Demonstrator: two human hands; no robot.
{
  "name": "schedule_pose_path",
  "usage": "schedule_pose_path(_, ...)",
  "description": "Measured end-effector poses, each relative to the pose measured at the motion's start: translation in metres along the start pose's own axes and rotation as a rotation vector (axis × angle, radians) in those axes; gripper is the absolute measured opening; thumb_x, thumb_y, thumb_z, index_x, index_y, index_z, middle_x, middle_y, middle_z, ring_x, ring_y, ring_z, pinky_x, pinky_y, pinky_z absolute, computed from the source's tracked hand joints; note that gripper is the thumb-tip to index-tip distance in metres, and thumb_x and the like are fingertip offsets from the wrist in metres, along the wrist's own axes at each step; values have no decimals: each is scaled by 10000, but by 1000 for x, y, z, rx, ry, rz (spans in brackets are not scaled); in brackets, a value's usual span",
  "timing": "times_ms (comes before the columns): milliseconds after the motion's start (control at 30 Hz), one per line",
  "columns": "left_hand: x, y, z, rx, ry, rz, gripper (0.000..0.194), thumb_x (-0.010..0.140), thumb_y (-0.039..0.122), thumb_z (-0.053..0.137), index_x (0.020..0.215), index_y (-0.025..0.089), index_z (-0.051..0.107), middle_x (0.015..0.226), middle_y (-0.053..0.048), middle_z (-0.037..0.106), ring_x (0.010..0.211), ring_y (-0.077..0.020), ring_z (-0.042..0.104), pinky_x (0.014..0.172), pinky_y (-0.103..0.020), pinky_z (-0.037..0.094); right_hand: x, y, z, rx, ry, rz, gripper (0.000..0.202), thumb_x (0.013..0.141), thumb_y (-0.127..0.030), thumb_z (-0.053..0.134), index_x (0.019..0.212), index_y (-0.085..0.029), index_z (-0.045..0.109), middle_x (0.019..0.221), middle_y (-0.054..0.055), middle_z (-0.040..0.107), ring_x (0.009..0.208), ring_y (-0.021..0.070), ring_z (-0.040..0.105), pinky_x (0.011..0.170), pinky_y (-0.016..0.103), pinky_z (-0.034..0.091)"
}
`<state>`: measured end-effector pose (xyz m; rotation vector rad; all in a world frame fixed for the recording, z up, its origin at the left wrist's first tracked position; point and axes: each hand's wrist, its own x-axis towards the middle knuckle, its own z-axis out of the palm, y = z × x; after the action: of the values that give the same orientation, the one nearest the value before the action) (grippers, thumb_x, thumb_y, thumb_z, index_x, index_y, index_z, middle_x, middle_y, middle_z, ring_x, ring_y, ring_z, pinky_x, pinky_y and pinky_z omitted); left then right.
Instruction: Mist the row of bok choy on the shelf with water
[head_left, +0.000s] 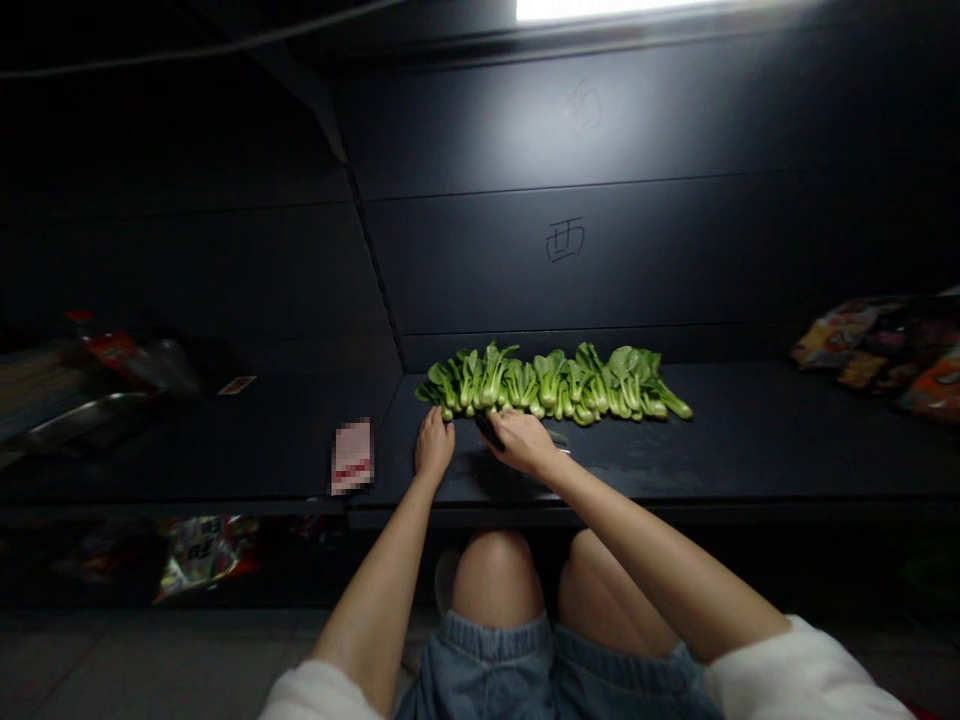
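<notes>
A row of green bok choy (555,385) lies along the dark shelf, leaves toward the back panel and pale stem ends toward me. At the row's left end, my left hand (435,445) rests low over the shelf, its fingers stretched out against the stem of the leftmost bok choy. My right hand (525,440) is closed around a small black object (490,432) just in front of the stems. Most of that object is hidden by the hand, so its kind does not show. A loose green piece of stalk (559,437) lies behind my right wrist.
A pixelated pink card (352,458) lies left of my left hand. Snack bags (855,345) stand at the right, and a red-capped bottle (112,350) at the far left. Below the shelf edge (637,510) is another packet (199,553). The dark back panel (480,265) rises behind the bok choy.
</notes>
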<state>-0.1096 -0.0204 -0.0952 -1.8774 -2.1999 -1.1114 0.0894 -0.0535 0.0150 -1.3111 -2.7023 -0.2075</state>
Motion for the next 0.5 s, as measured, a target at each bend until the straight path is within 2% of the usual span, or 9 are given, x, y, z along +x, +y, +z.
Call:
schedule_pose_path(267,-1,-2,2,-31,13,3,447,900,196,461,1330,98,532,1380,-203,567,1305,-286,532,1092,-427,433,0,-1,-5,22,22,63,435,1012,-432,318,1100,-131,619,1040,160,722,1030,259,651,825,284,466)
schedule_pose_path(500,0,-3,2,-53,16,-3,459,891,193,477,1339,108,530,1389,-205,559,1312,-289,525,1099,-439,429,-3,13,-9,29,52,168,399,1011,-409,342,1091,-138,623,1043,151,727,1028,242,660,836,276,455)
